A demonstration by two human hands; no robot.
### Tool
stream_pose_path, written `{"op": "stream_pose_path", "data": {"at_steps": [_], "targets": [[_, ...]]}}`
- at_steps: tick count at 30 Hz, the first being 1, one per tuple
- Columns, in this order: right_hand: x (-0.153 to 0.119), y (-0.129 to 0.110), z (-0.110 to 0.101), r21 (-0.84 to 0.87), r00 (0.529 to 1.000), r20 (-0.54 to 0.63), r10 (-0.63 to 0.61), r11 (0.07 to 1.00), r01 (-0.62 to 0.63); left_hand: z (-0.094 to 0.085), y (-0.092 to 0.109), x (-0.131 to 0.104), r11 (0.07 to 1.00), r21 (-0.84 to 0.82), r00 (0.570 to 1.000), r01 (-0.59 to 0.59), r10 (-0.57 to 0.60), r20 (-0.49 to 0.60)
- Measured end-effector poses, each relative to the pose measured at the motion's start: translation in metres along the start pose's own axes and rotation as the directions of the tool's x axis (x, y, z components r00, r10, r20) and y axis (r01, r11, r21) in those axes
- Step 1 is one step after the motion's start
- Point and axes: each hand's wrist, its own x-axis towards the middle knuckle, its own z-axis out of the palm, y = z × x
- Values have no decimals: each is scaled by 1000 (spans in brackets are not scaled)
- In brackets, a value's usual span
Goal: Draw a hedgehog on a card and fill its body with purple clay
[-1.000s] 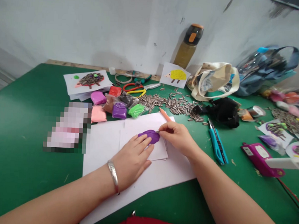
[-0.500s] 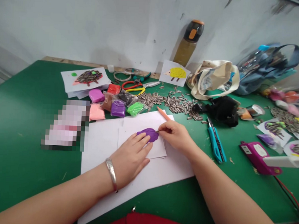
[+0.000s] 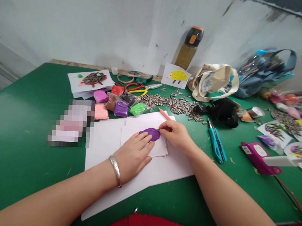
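A flattened oval of purple clay (image 3: 153,134) lies on a small white sheet (image 3: 129,139), on top of larger white paper (image 3: 100,157). My left hand (image 3: 136,154) is spread flat, its fingertips resting on the clay's left edge and its palm on the paper. At the clay's right edge, my right hand (image 3: 175,132) pinches a sunflower seed (image 3: 157,129), whose tip touches the clay. An orange pencil-like stick (image 3: 164,113) lies just beyond the right hand. Loose sunflower seeds (image 3: 178,104) are heaped behind the paper.
Bagged clay packs (image 3: 121,108) sit behind the paper, near scissors (image 3: 152,87). A teal utility knife (image 3: 216,143) with its blade out lies right of my right hand. A hedgehog drawing (image 3: 177,75) leans by a bottle (image 3: 188,49). Farther right are a canvas bag (image 3: 215,82) and a magenta power socket (image 3: 260,157).
The camera view has shifted slightly. My right fingers have the seed a little closer in against the clay's right edge. My left hand stays resting in place.
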Motion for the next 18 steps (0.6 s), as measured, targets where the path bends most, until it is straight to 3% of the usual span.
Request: {"op": "stream_pose_path", "data": {"at_steps": [8,18], "targets": [[2,1,4,-113,998,-11,-66,992,65,2,0,1,1000,26,1000,6,-6,10],[0,7,2,22,999,6,-46,999,46,2,2,1,1000,16,1000,24,-24,-7]]}}
